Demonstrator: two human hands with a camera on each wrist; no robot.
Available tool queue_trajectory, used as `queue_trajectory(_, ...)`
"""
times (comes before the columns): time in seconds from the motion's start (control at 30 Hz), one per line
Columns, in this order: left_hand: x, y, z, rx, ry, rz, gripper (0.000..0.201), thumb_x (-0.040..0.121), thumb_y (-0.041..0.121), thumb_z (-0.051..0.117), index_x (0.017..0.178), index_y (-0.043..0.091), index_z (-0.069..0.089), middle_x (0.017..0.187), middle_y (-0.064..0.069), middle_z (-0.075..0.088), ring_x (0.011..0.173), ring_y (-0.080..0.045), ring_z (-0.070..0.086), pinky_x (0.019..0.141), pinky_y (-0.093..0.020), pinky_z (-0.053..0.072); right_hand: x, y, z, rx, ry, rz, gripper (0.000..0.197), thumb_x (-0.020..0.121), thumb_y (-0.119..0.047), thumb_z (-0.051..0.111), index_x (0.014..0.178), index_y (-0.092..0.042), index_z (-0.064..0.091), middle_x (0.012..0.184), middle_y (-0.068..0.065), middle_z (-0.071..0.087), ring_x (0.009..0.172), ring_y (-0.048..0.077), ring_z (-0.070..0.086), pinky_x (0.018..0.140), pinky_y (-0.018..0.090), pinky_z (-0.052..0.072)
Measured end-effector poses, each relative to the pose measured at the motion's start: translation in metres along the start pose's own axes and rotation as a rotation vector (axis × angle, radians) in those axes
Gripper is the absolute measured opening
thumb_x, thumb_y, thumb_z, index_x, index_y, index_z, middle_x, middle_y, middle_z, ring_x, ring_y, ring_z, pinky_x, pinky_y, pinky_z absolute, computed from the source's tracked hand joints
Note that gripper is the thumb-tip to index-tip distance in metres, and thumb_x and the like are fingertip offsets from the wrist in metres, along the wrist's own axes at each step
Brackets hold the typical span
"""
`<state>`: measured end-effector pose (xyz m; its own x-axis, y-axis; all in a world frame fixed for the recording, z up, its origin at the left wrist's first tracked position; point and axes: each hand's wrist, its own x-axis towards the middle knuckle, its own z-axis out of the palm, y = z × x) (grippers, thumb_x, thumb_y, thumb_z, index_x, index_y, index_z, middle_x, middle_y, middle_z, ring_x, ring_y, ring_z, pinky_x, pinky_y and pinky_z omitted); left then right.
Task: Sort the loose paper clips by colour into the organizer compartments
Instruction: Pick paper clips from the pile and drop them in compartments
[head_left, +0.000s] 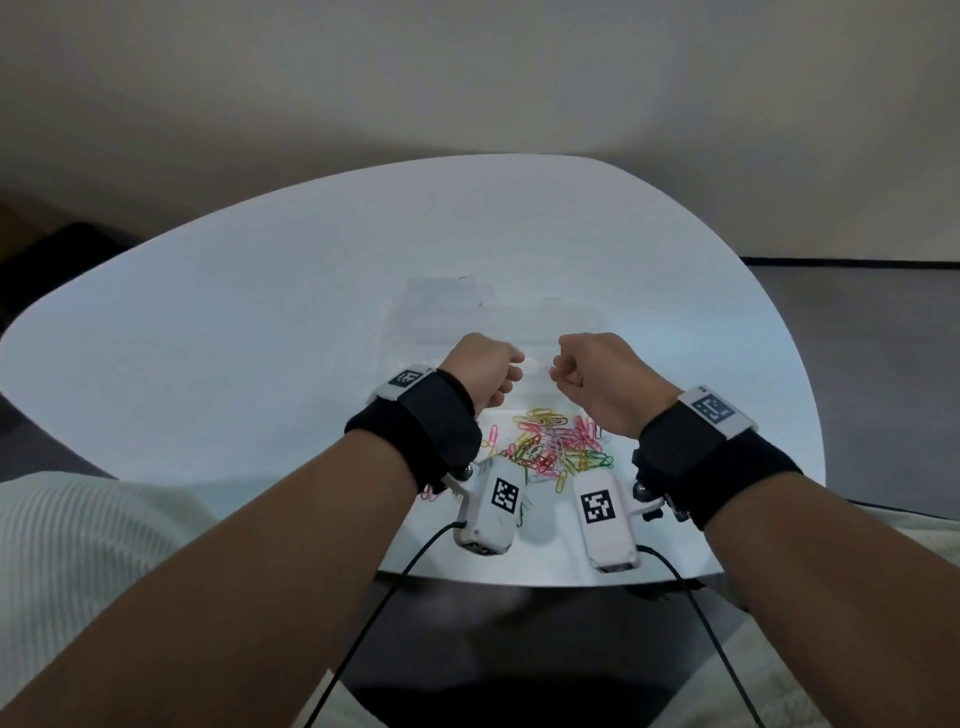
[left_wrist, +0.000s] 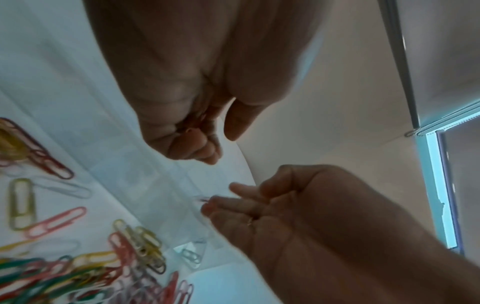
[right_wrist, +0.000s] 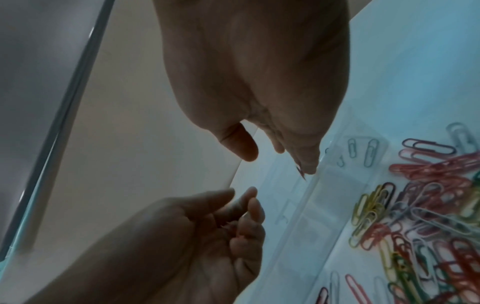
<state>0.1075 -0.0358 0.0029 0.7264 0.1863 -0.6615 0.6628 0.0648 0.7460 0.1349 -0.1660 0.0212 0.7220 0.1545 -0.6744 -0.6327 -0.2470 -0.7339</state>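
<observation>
over the near edge of the white surface (head_left: 260, 312) i hold both hands side by side above a clear organizer (head_left: 467, 312), whose compartments are hard to make out. my left hand (head_left: 480, 371) has its fingers curled inward, and the right wrist view shows a few small reddish clips (right_wrist: 228, 224) cupped against its palm, so that grip is closed on them. my right hand (head_left: 597, 382) is curled too, with a dark, thin clip (right_wrist: 301, 171) poking out from its fingertips (right_wrist: 309, 164), just above the organizer's rim. the pile of loose paper clips (head_left: 556, 447) lies on the surface between my wrists, just on my side of the organizer: pink, red, yellow, green and white tangled together. a few pale clips (right_wrist: 363, 150) already sit in one corner compartment; which one i cannot tell.
</observation>
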Motion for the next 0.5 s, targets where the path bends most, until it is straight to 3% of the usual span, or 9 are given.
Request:
queue_trajectory(0.07,0.000,0.006,0.002,-0.004,-0.010,-0.014,0.012,0.096,0.012,0.046,0.095,0.002,0.053,0.074,-0.009,0.052,0.058,-0.015,0.041,0.053,-0.022,0.034,0.001,0.002,-0.003,0.027,0.008,0.034,0.024,0.089,0.004,0.041,0.068,-0.007,0.045,0.072,0.006,0.034,0.061,0.017,0.032,0.081,0.026,0.045)
queue_trajectory(0.1,0.000,0.009,0.004,-0.011,-0.013,-0.013,0.011,0.096,0.013,0.046,0.094,0.003,0.051,0.074,-0.009,0.052,0.058,-0.016,0.043,0.054,-0.022,0.035,0.001,0.004,-0.005,0.034,0.012,0.020,0.019,0.091,0.002,0.041,0.077,-0.005,0.052,0.075,0.006,0.038,0.064,0.016,0.036,0.086,0.027,0.048)
queue_trajectory(0.13,-0.001,0.013,0.006,-0.022,-0.014,-0.013,0.011,0.096,0.013,0.045,0.095,0.004,0.050,0.075,-0.010,0.052,0.059,-0.016,0.045,0.055,-0.021,0.038,0.002,0.006,-0.007,0.041,0.001,-0.008,0.017,0.093,0.000,0.042,0.095,-0.003,0.058,0.083,0.006,0.046,0.072,0.016,0.046,0.097,0.033,0.048)
queue_trajectory(0.17,0.000,0.016,0.008,-0.034,-0.010,-0.012,0.012,0.097,0.013,0.045,0.099,0.003,0.050,0.077,-0.011,0.053,0.061,-0.017,0.047,0.057,-0.021,0.040,0.004,0.009,-0.011,0.042,-0.002,-0.038,0.029,0.093,-0.001,0.041,0.118,-0.003,0.057,0.095,0.008,0.054,0.087,0.018,0.055,0.107,0.040,0.043)
queue_trajectory(0.23,0.002,0.020,0.013,-0.060,-0.005,-0.004,0.018,0.097,0.013,0.046,0.109,0.001,0.052,0.080,-0.011,0.053,0.065,-0.018,0.050,0.065,-0.024,0.046,0.001,0.013,-0.019,0.029,0.024,-0.078,0.047,0.094,-0.003,0.040,0.139,-0.014,0.045,0.120,0.017,0.058,0.119,0.027,0.055,0.113,0.047,0.036)
queue_trajectory(0.33,0.006,0.021,0.018,-0.018,-0.016,0.017,0.025,0.095,0.013,0.048,0.116,0.003,0.057,0.078,-0.006,0.052,0.067,-0.018,0.051,0.068,-0.029,0.048,-0.005,0.020,-0.031,0.013,0.057,-0.130,0.043,0.096,-0.008,0.042,0.137,-0.021,0.047,0.124,0.015,0.057,0.125,0.028,0.051,0.112,0.045,0.038)
queue_trajectory(0.43,0.003,0.019,0.020,0.039,-0.042,0.004,0.009,0.095,0.014,0.048,0.101,0.008,0.050,0.098,-0.011,0.051,0.087,-0.025,0.050,0.079,-0.035,0.047,-0.008,0.030,-0.041,-0.004,0.057,-0.149,0.038,0.096,-0.009,0.045,0.130,-0.025,0.051,0.123,0.013,0.061,0.123,0.024,0.055,0.110,0.044,0.040)
queue_trajectory(0.5,0.003,0.017,0.019,0.050,-0.048,0.005,0.009,0.096,0.015,0.048,0.101,0.008,0.049,0.104,-0.011,0.050,0.092,-0.025,0.049,0.082,-0.035,0.046,-0.009,0.034,-0.045,-0.013,0.052,-0.173,0.035,0.095,-0.009,0.047,0.126,-0.026,0.054,0.119,0.012,0.064,0.118,0.022,0.059,0.108,0.041,0.043)
